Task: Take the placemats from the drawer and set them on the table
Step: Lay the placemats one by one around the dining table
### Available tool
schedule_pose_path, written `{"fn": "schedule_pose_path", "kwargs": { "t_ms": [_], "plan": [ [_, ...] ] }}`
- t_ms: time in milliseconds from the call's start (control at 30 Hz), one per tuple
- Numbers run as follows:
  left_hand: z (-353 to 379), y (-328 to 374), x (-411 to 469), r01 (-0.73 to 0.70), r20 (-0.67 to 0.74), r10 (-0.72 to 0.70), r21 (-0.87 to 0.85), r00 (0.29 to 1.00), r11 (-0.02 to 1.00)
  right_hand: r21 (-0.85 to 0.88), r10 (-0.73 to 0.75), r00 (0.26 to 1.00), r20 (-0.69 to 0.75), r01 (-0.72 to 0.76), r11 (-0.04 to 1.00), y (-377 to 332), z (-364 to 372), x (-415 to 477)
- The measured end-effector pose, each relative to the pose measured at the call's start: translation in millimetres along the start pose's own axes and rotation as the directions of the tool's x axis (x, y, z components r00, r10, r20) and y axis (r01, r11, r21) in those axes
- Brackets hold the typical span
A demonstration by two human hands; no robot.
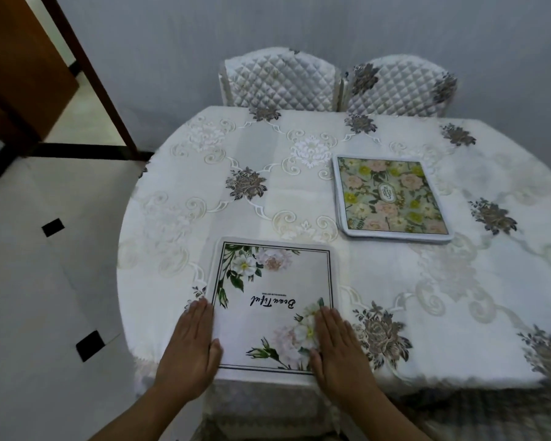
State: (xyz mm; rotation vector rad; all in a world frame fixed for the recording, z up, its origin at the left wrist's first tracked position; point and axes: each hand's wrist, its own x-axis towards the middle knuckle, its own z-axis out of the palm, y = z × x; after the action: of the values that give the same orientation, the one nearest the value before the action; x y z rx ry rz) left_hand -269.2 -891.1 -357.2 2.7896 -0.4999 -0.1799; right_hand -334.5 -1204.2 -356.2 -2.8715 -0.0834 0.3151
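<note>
A white placemat (268, 291) with flower corners and upside-down script lies flat at the near edge of the table (427, 281). My left hand (190, 351) rests palm down on its left border, fingers together and stretched out. My right hand (339, 351) lies flat on its right side, over the printed flowers. Neither hand grips anything. A stack of placemats (392, 198), its top one covered in pink and yellow flowers, sits farther back to the right, apart from both hands. No drawer is in view.
The table wears a white embroidered cloth with grey flower motifs. Two quilted chairs (280, 79) (401, 87) stand against the far wall. A brown wooden door (23, 65) is at the left, above a tiled floor (45, 281).
</note>
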Motion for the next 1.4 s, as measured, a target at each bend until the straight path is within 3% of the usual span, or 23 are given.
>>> {"fn": "schedule_pose_path", "kwargs": {
  "t_ms": [267, 400, 667, 833, 933, 1233, 1400],
  "plan": [
    [-28.2, 36.2, 15.3, 0.079, 0.004, -0.079, 0.031, 0.997, 0.996, 0.029, -0.012, 0.988, 0.152, 0.008, 1.000, 0.5, -37.9, 10.3],
    [-38.4, 68.8, 46.0, 0.100, -0.011, -0.099, 0.049, 0.995, 0.994, 0.146, -0.007, 0.999, 0.040, 0.001, 0.989, 32.4, -62.4, 17.7],
    [-16.2, 186.4, 147.0, 0.254, -0.085, -0.280, -0.237, 0.956, 0.938, 0.436, 0.273, 0.935, -0.228, -0.152, 0.887, 189.5, -125.9, 49.7],
    [-4.2, 260.2, 239.2, 0.327, -0.081, -0.378, -0.356, 0.922, 0.875, 0.480, 0.425, 0.861, -0.278, -0.259, 0.838, 299.7, -165.7, 93.0],
    [7.3, 289.1, 292.7, 0.390, -0.048, -0.432, -0.348, 0.901, 0.852, 0.484, 0.469, 0.860, -0.203, -0.328, 0.811, 351.7, -174.6, 126.6],
    [26.1, 319.4, 372.4, 0.591, 0.026, -0.601, -0.221, 0.799, 0.776, 0.559, 0.435, 0.898, -0.065, -0.328, 0.761, 385.6, -181.8, 196.7],
    [29.2, 316.4, 379.9, 0.594, -0.029, -0.621, -0.258, 0.783, 0.762, 0.625, 0.489, 0.855, -0.171, -0.290, 0.725, 382.3, -179.0, 206.6]
  ]
}}
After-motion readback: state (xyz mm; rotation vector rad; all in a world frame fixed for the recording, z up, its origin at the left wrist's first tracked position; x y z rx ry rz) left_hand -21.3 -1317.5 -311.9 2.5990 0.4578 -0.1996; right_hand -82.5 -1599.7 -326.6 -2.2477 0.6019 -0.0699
